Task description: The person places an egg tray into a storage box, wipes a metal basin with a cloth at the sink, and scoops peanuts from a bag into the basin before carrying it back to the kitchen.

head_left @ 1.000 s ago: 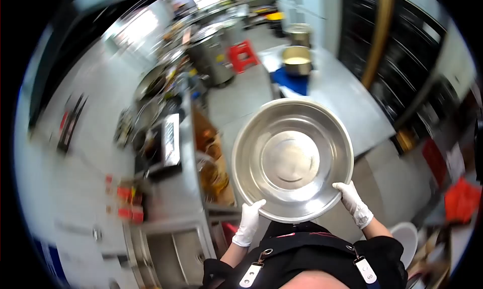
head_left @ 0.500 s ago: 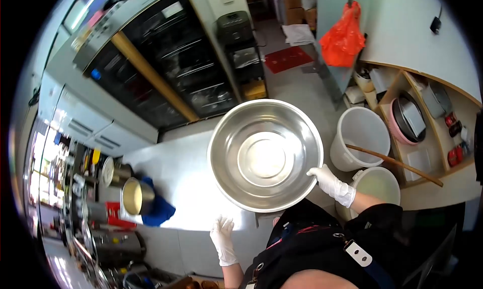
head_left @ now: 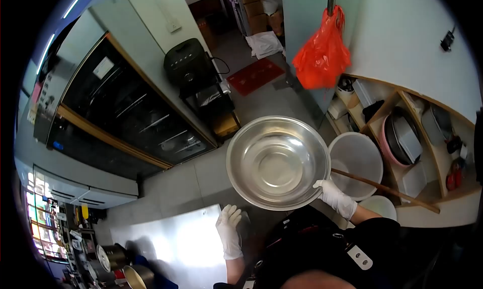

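Observation:
A wide stainless steel basin (head_left: 279, 160) is held up in front of me, its inside facing up with nothing in it. My right hand (head_left: 336, 198), in a white glove, grips the rim at the lower right. The thumb lies over the rim and the other fingers are hidden beneath. My left hand (head_left: 229, 228), also gloved, is apart from the basin at its lower left, by the corner of the shiny metal table (head_left: 196, 238). It holds nothing, and its fingers are extended and slightly bent.
A white bucket (head_left: 354, 158) stands right of the basin, with a wooden stick (head_left: 392, 191) across it and another bucket (head_left: 380, 206) nearer me. Shelves (head_left: 390, 113) line the right wall. A glass-doored cabinet (head_left: 131, 113) stands left. A pot (head_left: 138, 277) is at lower left.
My view has turned right and shifted away from the table. The basin has moved along in my right hand. My left hand has come up nearer the basin.

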Demonstrator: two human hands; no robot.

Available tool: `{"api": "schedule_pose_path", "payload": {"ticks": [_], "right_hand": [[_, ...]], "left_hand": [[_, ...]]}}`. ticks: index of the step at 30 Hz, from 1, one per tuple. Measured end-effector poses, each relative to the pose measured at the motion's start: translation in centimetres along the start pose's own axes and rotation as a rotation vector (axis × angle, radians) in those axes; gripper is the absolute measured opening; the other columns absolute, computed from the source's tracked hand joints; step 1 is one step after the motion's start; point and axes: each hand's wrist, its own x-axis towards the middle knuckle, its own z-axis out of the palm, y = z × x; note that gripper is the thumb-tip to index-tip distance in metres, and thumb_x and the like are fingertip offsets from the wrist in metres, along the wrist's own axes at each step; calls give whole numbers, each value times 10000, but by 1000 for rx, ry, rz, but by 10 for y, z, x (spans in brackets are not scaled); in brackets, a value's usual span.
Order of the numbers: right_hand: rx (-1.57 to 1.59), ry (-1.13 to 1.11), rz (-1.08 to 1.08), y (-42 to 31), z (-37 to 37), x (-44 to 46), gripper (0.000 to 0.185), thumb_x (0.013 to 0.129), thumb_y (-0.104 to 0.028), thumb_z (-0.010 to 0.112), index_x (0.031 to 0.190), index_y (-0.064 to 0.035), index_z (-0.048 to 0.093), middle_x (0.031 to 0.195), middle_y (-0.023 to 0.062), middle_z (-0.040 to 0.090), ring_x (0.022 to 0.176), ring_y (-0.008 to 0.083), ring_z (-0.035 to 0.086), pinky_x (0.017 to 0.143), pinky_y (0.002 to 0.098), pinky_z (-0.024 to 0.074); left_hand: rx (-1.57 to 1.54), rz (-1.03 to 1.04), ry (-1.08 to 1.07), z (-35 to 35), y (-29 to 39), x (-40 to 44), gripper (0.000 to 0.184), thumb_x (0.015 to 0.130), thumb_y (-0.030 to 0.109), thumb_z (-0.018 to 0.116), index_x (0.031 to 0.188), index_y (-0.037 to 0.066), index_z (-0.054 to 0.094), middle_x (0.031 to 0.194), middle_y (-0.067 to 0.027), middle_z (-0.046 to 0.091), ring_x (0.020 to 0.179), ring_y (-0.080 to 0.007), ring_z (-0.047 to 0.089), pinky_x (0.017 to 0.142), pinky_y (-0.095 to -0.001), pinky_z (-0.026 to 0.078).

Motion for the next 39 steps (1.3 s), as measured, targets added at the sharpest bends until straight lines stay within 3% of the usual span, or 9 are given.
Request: {"api": "schedule_pose_path", "payload": {"ticks": [5,12,22,25,29,30,33,37,39], "right_hand": [[-36,7,46,-73,3,88,367,737,20,484,1101,66,474,961,155,599,883,302,600,783,393,512],[-201,69,56,-218,73,191,305,719,-28,541,1017,35,546,905,93,605,807,219,598,745,350,500],[57,83,91,-413,129,359,176,707,-15,549,880,-9,579,841,95,607,782,224,598,738,346,501],[92,123,68,-465,140,405,91,698,-72,586,773,-22,579,722,84,606,649,221,592,621,332,487],[-218,241,137,-528,140,487,190,686,-194,619,764,-23,592,701,73,594,552,180,524,496,258,375],[-116,199,80,-536,137,517,195,696,-159,595,807,1,602,715,83,601,569,192,546,532,279,422],[-82,99,-112,-575,160,583,158,695,-123,565,794,-8,608,713,73,588,643,195,556,609,305,450],[-97,134,-10,-632,196,649,245,685,-93,559,886,43,591,730,116,610,626,236,594,617,328,489],[-86,144,72,-671,216,673,272,694,-101,556,928,35,580,769,114,599,670,231,588,621,331,485]], "left_hand": [[73,-25,-62,82,32,98,460,935,331,425,1162,-65,482,1022,-168,606,859,-226,612,726,-298,498],[142,-36,-67,165,71,260,371,943,279,415,1105,-27,549,980,-131,635,850,-207,624,744,-318,495],[204,-38,-181,362,161,520,379,942,281,419,1093,-43,543,962,-123,624,804,-187,619,722,-306,503],[207,-49,-140,422,179,595,365,941,267,431,1094,-47,539,966,-115,621,802,-175,618,669,-272,502],[141,145,-130,494,181,699,398,913,351,479,1040,-17,560,933,-84,618,807,-164,591,693,-297,488],[152,189,-126,506,180,724,411,910,359,486,1045,-23,558,950,-86,615,822,-169,587,713,-304,487],[76,6,-66,558,203,782,447,923,362,460,1072,-49,551,973,-91,611,830,-156,567,705,-280,472],[88,-119,-75,628,253,824,609,873,503,473,1130,-49,509,1028,-107,591,879,-177,575,778,-298,475],[358,-55,-87,635,247,888,595,867,478,501,1127,-58,514,999,-135,599,835,-203,595,709,-302,497]]}}
